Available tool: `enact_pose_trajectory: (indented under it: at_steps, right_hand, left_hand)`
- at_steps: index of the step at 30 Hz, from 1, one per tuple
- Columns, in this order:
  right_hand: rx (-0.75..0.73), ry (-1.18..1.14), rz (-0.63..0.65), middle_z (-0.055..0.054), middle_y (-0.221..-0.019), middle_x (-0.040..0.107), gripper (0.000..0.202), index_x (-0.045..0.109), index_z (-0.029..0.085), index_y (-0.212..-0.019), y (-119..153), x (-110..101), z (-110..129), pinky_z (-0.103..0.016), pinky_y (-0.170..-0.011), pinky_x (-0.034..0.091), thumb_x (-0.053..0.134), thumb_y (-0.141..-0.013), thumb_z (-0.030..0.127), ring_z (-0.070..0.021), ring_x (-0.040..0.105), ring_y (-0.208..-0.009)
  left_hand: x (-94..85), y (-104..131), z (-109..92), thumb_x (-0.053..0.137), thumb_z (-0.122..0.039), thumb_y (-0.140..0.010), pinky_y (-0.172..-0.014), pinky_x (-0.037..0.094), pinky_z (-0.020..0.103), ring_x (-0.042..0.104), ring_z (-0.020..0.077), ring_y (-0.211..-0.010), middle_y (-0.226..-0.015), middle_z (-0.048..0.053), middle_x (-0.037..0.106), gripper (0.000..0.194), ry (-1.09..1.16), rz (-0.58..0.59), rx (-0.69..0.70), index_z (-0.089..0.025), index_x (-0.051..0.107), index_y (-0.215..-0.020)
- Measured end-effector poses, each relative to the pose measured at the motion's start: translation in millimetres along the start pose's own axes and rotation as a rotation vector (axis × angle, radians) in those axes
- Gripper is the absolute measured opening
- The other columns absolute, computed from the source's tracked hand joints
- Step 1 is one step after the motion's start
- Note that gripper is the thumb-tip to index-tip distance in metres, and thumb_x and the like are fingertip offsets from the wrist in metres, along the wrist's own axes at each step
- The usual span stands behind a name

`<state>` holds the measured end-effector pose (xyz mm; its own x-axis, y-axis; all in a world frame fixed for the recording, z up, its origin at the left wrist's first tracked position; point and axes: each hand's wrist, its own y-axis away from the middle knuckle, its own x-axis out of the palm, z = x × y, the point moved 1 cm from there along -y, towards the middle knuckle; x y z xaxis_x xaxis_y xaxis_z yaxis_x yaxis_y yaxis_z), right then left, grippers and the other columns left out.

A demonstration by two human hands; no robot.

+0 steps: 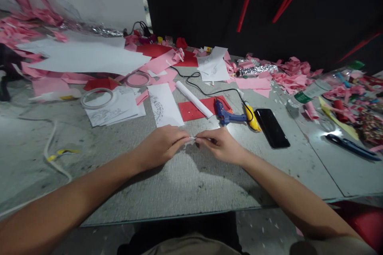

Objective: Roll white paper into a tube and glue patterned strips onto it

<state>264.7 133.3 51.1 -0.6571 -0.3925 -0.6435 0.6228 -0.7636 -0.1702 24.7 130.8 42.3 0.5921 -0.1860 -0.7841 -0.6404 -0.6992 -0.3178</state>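
My left hand (pixel 163 145) and my right hand (pixel 221 145) meet over the front middle of the table, fingertips pinched and almost touching. Between them shows a small thin white piece (pixel 193 138), gripped at both ends; most of it is hidden by the fingers, so its kind is unclear. Just beyond my hands lie a white paper roll (pixel 194 99) on a red sheet (pixel 188 111) and a printed white sheet (pixel 166 105). A blue glue gun (pixel 229 115) with a black cord rests beyond my right hand.
A black phone (pixel 272 128) and a yellow-handled tool (pixel 253 117) lie at right, with a dark blue cutter (pixel 351 146) farther out. Tape rolls (pixel 97 99), printed papers (pixel 116 107) and a white cable (pixel 52 139) are at left. Pink paper scraps (pixel 293 73) line the back.
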Motion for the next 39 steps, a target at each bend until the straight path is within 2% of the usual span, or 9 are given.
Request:
enact_pose_trajectory:
  at_steps: [6, 12, 16, 22, 27, 31, 35, 39]
  right_hand:
    - [0.012, -0.074, -0.005, -0.003, -0.083, 0.081, 0.022, 0.081, 0.018, -0.102, -0.8, -2.8, -2.1, -0.026, -0.072, 0.05, 0.061, -0.106, 0.028, -0.0144, 0.07, -0.073]
    - [0.065, -0.106, -0.016, -0.001, -0.072, 0.074, 0.023, 0.082, 0.018, -0.097, -0.5, -3.9, -3.9, -0.026, -0.064, 0.047, 0.063, -0.105, 0.029, -0.0118, 0.061, -0.059]
    - [0.083, -0.138, -0.004, 0.0, -0.066, 0.069, 0.025, 0.081, 0.017, -0.095, 0.2, -3.3, -5.0, -0.026, -0.062, 0.047, 0.062, -0.105, 0.03, -0.0117, 0.06, -0.056]
    - [0.069, -0.103, -0.014, -0.002, -0.076, 0.077, 0.025, 0.082, 0.017, -0.098, -1.5, -4.0, 1.3, -0.026, -0.06, 0.042, 0.065, -0.104, 0.034, -0.0108, 0.056, -0.061]
    - [0.088, -0.122, -0.007, 0.0, -0.072, 0.074, 0.031, 0.08, 0.016, -0.085, -2.2, -3.4, 1.6, -0.026, -0.057, 0.037, 0.063, -0.105, 0.034, -0.0093, 0.051, -0.057]
    - [0.02, -0.093, 0.001, -0.001, -0.074, 0.077, 0.028, 0.08, 0.017, -0.088, -0.2, -0.6, -1.1, -0.026, -0.063, 0.043, 0.063, -0.106, 0.03, -0.0108, 0.058, -0.06]
    - [-0.018, -0.06, 0.02, -0.003, -0.078, 0.078, 0.028, 0.08, 0.018, -0.089, 1.2, 2.1, -0.7, -0.027, -0.072, 0.048, 0.061, -0.106, 0.027, -0.0139, 0.068, -0.07]
    - [0.003, -0.073, -0.004, -0.001, -0.072, 0.074, 0.027, 0.081, 0.016, -0.091, 0.8, 1.4, 3.6, -0.025, -0.061, 0.043, 0.064, -0.105, 0.033, -0.0113, 0.057, -0.06]
  left_hand:
    - [-3.1, -0.4, 4.1, 0.051, -0.031, -0.11, -0.075, 0.049, 0.029, 0.07, 0.0188, -0.081, -0.09, 0.003, 0.079, 0.029, 0.01, -0.005, -0.035, -0.021, 0.077, -0.105]
    - [-6.7, 0.7, 4.9, 0.052, -0.03, -0.109, -0.074, 0.047, 0.028, 0.069, 0.0176, -0.078, -0.087, 0.002, 0.078, 0.027, 0.016, -0.02, -0.033, -0.021, 0.077, -0.102]
    - [-8.4, 0.8, -0.2, 0.051, -0.031, -0.109, -0.072, 0.047, 0.027, 0.066, 0.0154, -0.074, -0.081, 0.0, 0.074, 0.029, 0.033, -0.005, -0.061, -0.02, 0.075, -0.096]
    - [-7.9, 1.0, -3.7, 0.05, -0.028, -0.109, -0.071, 0.044, 0.031, 0.063, 0.018, -0.075, -0.08, 0.002, 0.073, 0.03, -0.036, -0.037, -0.01, -0.019, 0.074, -0.095]
    - [-8.4, 1.4, -6.7, 0.053, -0.025, -0.106, -0.072, 0.041, 0.033, 0.059, 0.018, -0.071, -0.075, 0.001, 0.069, 0.025, -0.073, -0.066, -0.006, -0.017, 0.073, -0.092]
    - [-5.4, 0.4, -6.5, 0.056, -0.028, -0.105, -0.075, 0.04, 0.036, 0.061, 0.0194, -0.072, -0.075, 0.002, 0.069, 0.025, -0.114, -0.016, 0.007, -0.017, 0.071, -0.088]
    - [-0.8, -0.1, -4.9, 0.051, -0.026, -0.109, -0.08, 0.04, 0.036, 0.065, 0.0204, -0.08, -0.082, 0.002, 0.073, 0.027, -0.103, 0.048, 0.064, -0.018, 0.073, -0.096]
    - [-0.1, 2.7, -5.4, 0.051, -0.023, -0.11, -0.079, 0.039, 0.035, 0.062, 0.0194, -0.078, -0.079, 0.001, 0.071, 0.028, -0.089, -0.036, 0.113, -0.018, 0.072, -0.093]
